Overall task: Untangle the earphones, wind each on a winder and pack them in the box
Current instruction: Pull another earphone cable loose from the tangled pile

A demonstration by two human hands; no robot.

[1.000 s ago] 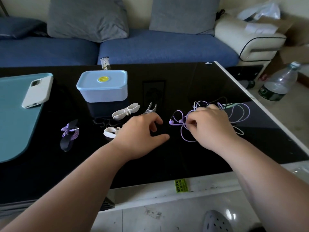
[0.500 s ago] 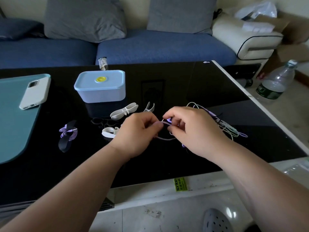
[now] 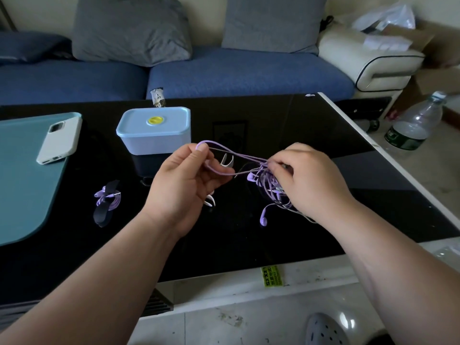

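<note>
The box stands closed at rear left. The left hand now pinches a purple cable loop, drawn from the earphone tangle that the right hand grips; the tangle, lately on the table, is raised above it. Untangling is under way

A home living room: a blue fabric sofa with grey square cushions stands along the far side of a glossy black glass coffee table.
</note>
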